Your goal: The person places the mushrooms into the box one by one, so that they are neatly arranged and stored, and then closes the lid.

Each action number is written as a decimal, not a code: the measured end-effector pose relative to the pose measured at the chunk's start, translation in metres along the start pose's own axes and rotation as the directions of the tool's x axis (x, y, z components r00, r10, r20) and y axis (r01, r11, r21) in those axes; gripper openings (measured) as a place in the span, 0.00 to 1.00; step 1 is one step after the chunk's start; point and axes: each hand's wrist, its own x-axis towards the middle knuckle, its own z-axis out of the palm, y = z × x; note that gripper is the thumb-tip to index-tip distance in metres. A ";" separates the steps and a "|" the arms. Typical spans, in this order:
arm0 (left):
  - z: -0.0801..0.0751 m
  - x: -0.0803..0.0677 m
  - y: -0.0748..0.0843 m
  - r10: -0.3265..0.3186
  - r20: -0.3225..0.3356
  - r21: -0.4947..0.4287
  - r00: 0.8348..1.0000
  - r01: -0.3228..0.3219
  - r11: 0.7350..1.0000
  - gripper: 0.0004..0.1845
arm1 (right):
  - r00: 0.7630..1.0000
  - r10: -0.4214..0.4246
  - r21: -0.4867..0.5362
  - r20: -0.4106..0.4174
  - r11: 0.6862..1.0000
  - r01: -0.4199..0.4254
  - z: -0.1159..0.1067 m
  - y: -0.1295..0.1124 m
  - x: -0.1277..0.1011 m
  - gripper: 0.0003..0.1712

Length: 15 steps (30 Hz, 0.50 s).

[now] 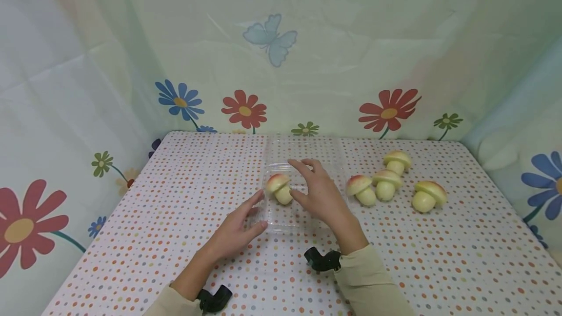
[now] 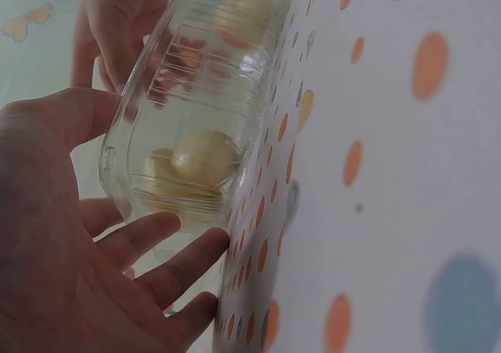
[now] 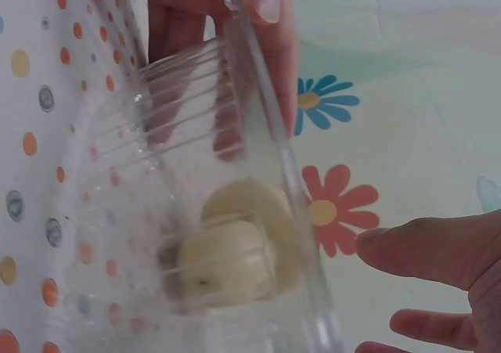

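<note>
A sleeve point(image 1: 373, 282) leads to the right hand point(image 1: 319, 192) over the box point(image 1: 281, 223); left hand point(image 1: 234, 233) beside it, both spread-fingered. The mushroom point(image 1: 279, 188) inside seems light, firm, slick: best gripped by its stem point(image 1: 284, 196).

Mushrooms point(image 1: 386, 187): five, one inside the clear container, four to its right
Clear container point(image 1: 281, 218): one
Hands: two, left hand point(image 1: 234, 230) at the container's left side, right hand point(image 1: 319, 194) over it
Black wrist devices point(image 1: 215, 299): two, both on the near side of the container
Butterfly point(image 1: 270, 38): one, beyond and above the container
Blue flowers point(image 1: 180, 99): perhaps five, some cut off, on both sides of the container
</note>
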 end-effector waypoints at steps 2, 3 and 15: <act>0.000 0.000 0.000 -0.001 0.000 0.001 1.000 0.001 1.000 0.42 | 1.000 -0.001 0.004 -0.009 1.000 0.001 -0.002 0.002 0.000 0.43; 0.000 0.001 0.000 -0.001 -0.001 0.001 1.000 0.001 1.000 0.42 | 1.000 -0.003 0.003 -0.015 1.000 0.003 -0.004 0.002 -0.001 0.43; 0.000 0.000 0.002 -0.001 -0.002 0.001 1.000 0.001 1.000 0.42 | 0.999 0.016 0.004 -0.042 1.000 -0.015 -0.014 0.003 -0.003 0.40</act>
